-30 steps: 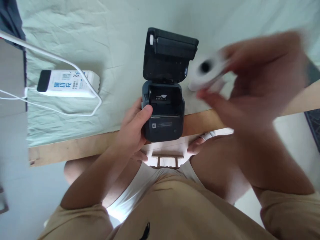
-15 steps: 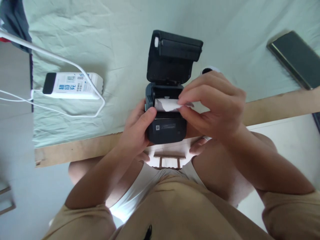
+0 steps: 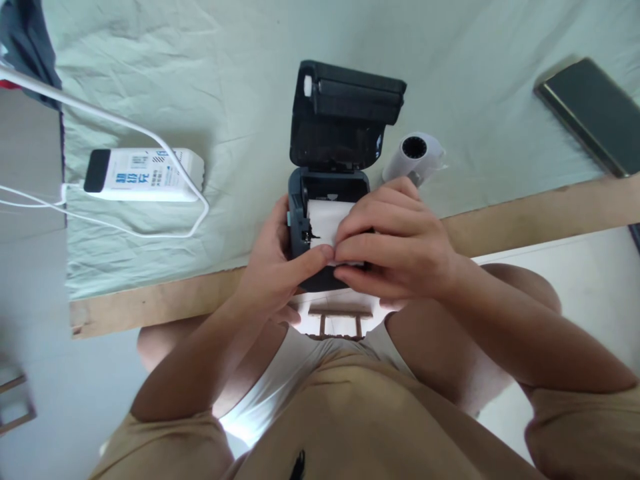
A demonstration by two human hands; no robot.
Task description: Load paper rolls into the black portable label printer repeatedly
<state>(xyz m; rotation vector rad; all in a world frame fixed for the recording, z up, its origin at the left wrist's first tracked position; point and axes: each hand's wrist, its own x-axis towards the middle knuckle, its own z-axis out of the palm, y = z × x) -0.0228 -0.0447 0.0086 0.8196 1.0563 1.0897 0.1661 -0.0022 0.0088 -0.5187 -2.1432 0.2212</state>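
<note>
A dark portable label printer (image 3: pixel 298 190) sits at the bed-like surface's front edge, its hinged lid (image 3: pixel 340 127) swung up and away from me. My left hand (image 3: pixel 275 263) is wrapped round the printer's left side, the thumb pressing on the paper. White paper (image 3: pixel 324 219) comes out of the printer's bay and lies over its front rim, with a dark torn-looking mark by its left edge. The fingers of my right hand (image 3: pixel 400 240) close on the paper's right part, which they hide. Just behind that hand, a white paper roll (image 3: pixel 395 163) in clear wrap lies on the cloth.
On the left, a white power bank (image 3: pixel 150 175) lies with a white cable (image 3: pixel 197 220) looping over it. A dark phone (image 3: pixel 593 117) rests at the right. Green cloth (image 3: pixel 240 80) covers the surface, and a wooden edge (image 3: pixel 160 303) runs along the front.
The paper has been drawn out towards me and laid flat over the printer's front. My right hand has moved left and down, uncovering the wrapped roll. My left thumb has shifted onto the paper.
</note>
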